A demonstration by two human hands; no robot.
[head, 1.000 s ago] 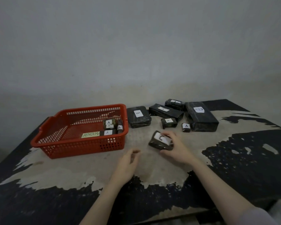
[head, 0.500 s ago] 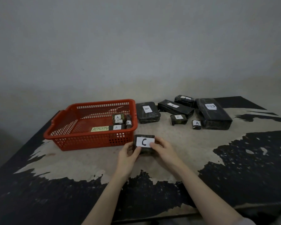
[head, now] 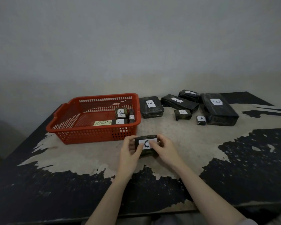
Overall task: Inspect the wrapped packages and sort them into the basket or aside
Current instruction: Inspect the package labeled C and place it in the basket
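Far left: red basket (head: 94, 133), mesh-walled, near the table's back edge, holding a yellow "ABNORMA…" tag (head: 102, 123) and a few small wrapped packs (head: 124, 116) lettered A and B, bunched in its right end. Just in front of the basket's right corner: left hand (head: 129, 155), fingers curled round the left end of the C pack (head: 146, 145), thumb over the front face at the edge of the white label. Pack itself held between both hands, label toward the camera, low over the table or perhaps resting on it; cannot tell which. On its other end: right hand (head: 165, 151), fingers wrapped behind, thumb lying across the label's right side. Probably light, judging by the easy two-handed pinch; dark glossy film looks slick and slightly soft, so best gripped by the short ends or edges, not by the paper label, which might peel or smear. Stiffness beneath the wrap not readable. Farther right and back: six unsorted packs, a rounded B pack (head: 150, 106), a long A pack (head: 179, 102), another half-hidden behind it, two little A packs, and a large block (head: 218, 109) on the right.
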